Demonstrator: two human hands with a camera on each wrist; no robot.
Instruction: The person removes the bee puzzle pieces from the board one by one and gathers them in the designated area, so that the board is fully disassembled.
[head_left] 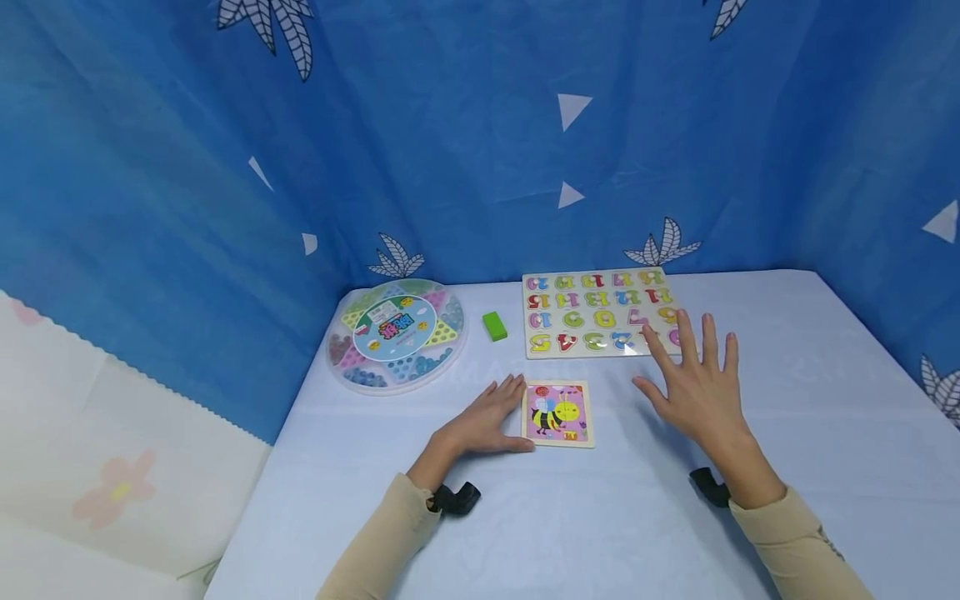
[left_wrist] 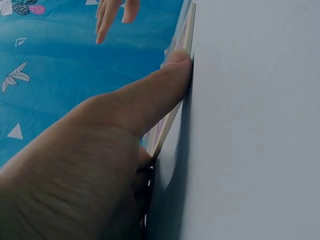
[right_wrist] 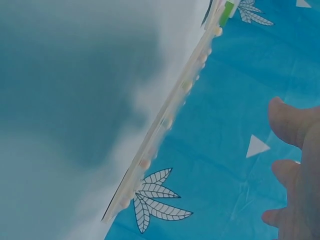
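Observation:
A small square wooden bee puzzle with a pale frame lies flat in the middle of the table. My left hand rests at its left side, fingers extended toward the far left corner and thumb at the near left corner. In the left wrist view, the thumb lies against the puzzle's edge; the other fingers are mostly hidden. Fingers spread, my right hand hovers above the table to the right, holding nothing. Behind its fingertips lies a number puzzle board, partly covered by them.
At the back left sits a round, clear-lidded game box filled with coloured beads. A small green block lies between it and the number board. Blue patterned cloth rises behind the white-covered table.

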